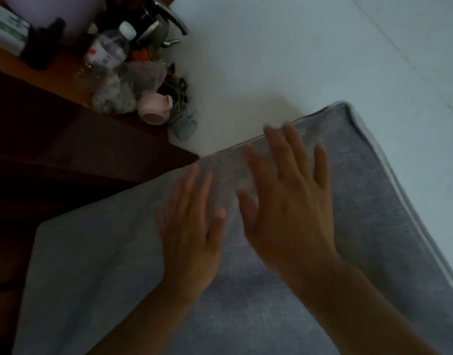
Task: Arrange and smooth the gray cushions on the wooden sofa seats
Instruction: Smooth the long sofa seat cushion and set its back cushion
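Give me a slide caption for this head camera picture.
Left hand and right hand, fingers spread flat, over gray fabric cushion.

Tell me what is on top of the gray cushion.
Both hands lie flat, fingers spread, on the gray cushion: left hand, right hand. The fabric beneath them is hidden.

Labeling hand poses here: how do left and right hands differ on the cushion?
The right hand reaches farther, its fingertips at the cushion's piped far edge; the left hand sits nearer, mid-cushion. The right hand's fingers are spread wider; the left hand's lie closer together. Both are flat, palms down, fingers straight, motion-blurred.
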{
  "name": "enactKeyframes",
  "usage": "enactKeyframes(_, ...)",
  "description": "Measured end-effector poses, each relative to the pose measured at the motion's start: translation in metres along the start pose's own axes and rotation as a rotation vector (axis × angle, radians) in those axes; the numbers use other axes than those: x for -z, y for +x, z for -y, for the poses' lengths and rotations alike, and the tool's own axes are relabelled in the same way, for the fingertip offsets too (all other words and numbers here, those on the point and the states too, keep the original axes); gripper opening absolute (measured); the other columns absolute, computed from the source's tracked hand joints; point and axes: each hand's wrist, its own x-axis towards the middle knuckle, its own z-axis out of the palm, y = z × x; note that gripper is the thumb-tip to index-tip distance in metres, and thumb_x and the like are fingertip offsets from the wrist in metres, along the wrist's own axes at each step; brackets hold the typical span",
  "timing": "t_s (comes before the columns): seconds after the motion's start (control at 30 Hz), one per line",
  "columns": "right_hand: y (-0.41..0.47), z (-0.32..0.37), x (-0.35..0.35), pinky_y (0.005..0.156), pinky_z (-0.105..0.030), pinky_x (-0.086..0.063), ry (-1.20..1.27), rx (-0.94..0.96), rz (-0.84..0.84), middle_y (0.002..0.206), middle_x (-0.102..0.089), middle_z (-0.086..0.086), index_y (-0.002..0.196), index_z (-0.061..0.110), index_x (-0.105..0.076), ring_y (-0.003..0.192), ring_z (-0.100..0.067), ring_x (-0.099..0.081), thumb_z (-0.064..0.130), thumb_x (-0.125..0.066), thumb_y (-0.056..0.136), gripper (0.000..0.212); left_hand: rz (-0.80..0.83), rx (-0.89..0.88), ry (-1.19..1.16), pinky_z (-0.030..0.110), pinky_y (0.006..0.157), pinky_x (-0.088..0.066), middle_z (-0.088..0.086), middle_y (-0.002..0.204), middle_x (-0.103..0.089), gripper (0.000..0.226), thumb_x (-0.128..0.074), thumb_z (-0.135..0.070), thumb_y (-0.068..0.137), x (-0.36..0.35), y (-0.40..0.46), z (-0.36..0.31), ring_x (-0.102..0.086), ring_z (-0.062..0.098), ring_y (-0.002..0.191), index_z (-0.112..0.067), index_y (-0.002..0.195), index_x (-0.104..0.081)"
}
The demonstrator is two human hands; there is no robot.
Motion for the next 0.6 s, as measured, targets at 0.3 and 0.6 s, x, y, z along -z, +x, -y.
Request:
enactKeyframes(0.3, -0.015, 0.098, -0.043, 0.113, -0.059, -0.016, 0.06, 0.125, 0.071, 0.15, -0.036, -0.01, 0.136, 0.015, -0.052, 0.143, -0.031, -0.024, 0.038, -0.047, 0.088, 0.053, -0.221, 0.141, -0.105, 0.055, 0.114, -0.015, -0.01, 0.159, -0.01, 0.052, -0.021, -0.052, 0.098, 0.04, -0.038, 0.094, -0.012, 0.012, 0.146, -0.037, 0.148, -0.014)
enactKeyframes(0.6, -0.025, 0.217, -0.067, 0.112, -0.056, -0.017, 0.222, 0.203, 0.102, 0.14, -0.048, -0.015, 0.125, 0.014, -0.059, 0.137, -0.032, -0.036, 0.042, -0.029, 0.079, 0.063, -0.329, 0.299, 0.052, 0.054, 0.117, -0.01, -0.015, 0.154, -0.011, 0.057, -0.023, -0.054, 0.094, 0.096, -0.093, 0.18, -0.009, 0.007, 0.144, -0.034, 0.147, -0.015)
